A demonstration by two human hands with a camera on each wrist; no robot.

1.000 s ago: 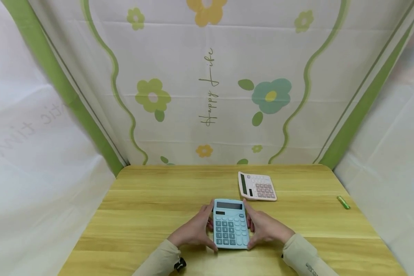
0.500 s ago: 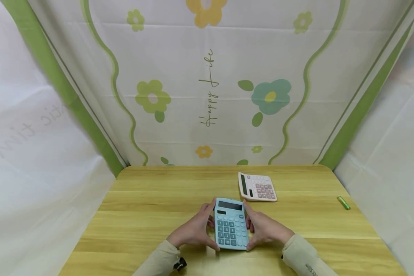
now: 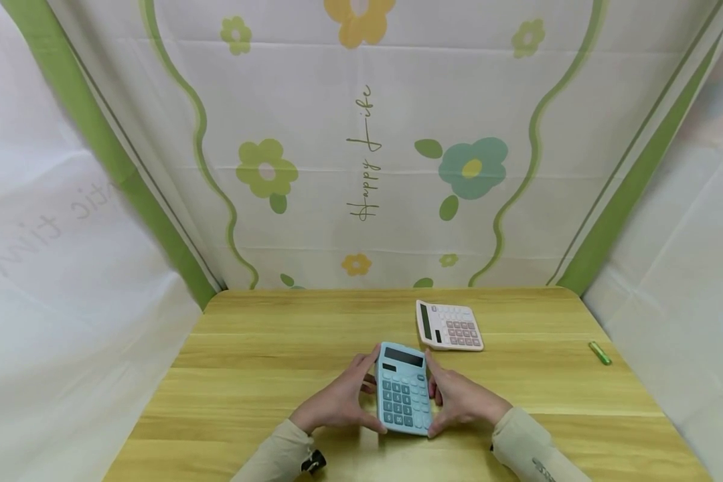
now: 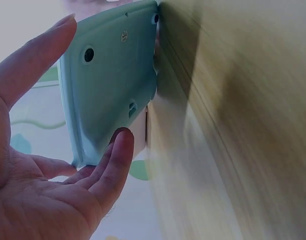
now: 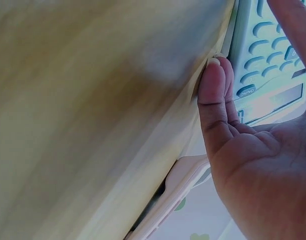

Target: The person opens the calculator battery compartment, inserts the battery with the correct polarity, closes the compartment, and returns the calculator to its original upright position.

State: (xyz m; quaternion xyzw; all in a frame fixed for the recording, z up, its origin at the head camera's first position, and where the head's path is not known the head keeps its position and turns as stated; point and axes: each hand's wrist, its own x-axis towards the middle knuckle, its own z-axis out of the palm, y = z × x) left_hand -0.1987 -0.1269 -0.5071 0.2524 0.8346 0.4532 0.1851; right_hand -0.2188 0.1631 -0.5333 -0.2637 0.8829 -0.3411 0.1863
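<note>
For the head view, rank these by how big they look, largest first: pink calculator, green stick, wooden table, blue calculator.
1. Wooden table
2. Blue calculator
3. Pink calculator
4. Green stick

The blue calculator is nearer the camera, so which calculator is really bigger is unsure.

front calculator (image 3: 405, 391): between left grip (image 3: 340, 400) and right grip (image 3: 465, 399) | rear calculator (image 3: 450, 327): behind, on table (image 3: 265, 348) | cylinder (image 3: 600, 353): far right

curtained booth (image 3: 66, 234), flowered cloth (image 3: 397, 227), wood-grain table (image 3: 265, 361)
</note>
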